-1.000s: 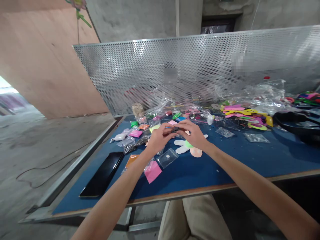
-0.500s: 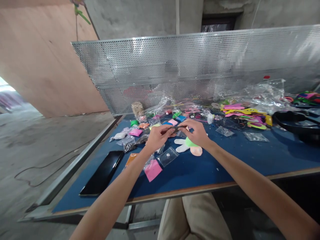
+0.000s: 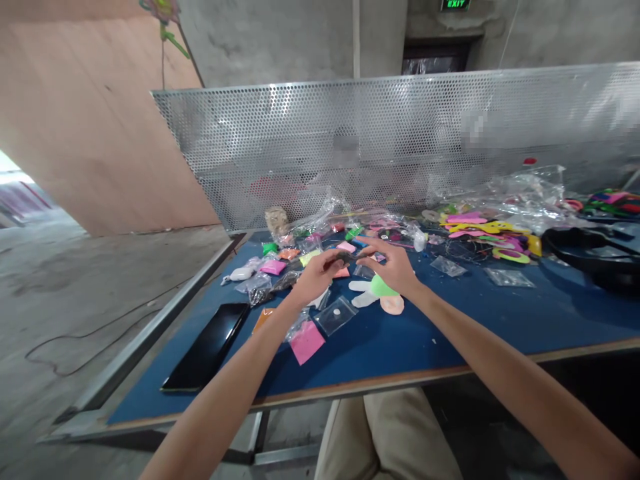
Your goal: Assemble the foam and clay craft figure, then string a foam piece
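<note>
Over the blue tabletop, my left hand pinches a small dark, soft-looking piece between thumb and fingers. My right hand meets it from the other side, thumb and fingertips closed at the piece's right end; the fingers partly hide it. Just below the right hand lies a flat figure of soft material with white limbs, a light green middle and a peach round part. A clear zip bag with a small white dot is below the hands, beside a pink packet.
A black phone-like slab lies at the left. Small coloured packets are scattered behind the left hand. Colourful foam cutouts, clear bags and a black rimmed object occupy the right. A perforated metal panel stands behind.
The view has tilted up slightly, bringing an exit sign into sight. Both hands stay close together at the dark piece, with the right fingertips shifted slightly away from the left.
</note>
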Available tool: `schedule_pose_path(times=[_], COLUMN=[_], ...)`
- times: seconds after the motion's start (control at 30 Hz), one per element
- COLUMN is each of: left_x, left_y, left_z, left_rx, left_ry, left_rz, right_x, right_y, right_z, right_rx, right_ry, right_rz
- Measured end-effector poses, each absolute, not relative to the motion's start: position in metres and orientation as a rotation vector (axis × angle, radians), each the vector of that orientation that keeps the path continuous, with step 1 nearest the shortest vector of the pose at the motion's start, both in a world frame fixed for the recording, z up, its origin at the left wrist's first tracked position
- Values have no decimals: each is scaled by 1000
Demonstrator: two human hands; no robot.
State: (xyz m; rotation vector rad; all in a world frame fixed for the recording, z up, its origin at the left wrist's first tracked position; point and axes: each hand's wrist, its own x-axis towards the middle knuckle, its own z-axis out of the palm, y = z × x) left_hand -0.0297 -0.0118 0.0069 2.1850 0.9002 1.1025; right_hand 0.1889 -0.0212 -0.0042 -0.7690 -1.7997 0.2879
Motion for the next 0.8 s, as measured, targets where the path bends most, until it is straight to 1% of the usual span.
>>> schedule_pose_path(times=[0.1, 0.2, 0.37, 0.47, 0.6, 0.8], left_x=[-29, -26, -22, -20, -20, -21], left_y=[-17, -25, -29, -26, -23, -25], left_z=[8, 10, 7, 4, 1, 3], left_rx=[2079, 2012, 2186, 2327, 2419, 2387], left_ry=[763, 680, 756, 826, 901, 955], left_rz=[1085, 1086, 1057, 1045, 1116, 1120], right_x=[189, 189, 186, 183, 182, 187], right_y=[-21, -20, -20, -21, -20, -16], right_z=[-5, -6, -7, -8, -11, -16], right_rx=[-783, -737, -643, -674, -689, -575], right_ry=[-1757, -1744, -1834, -1806, -1813, -2000], right_rz=[310, 258, 141, 195, 266, 109])
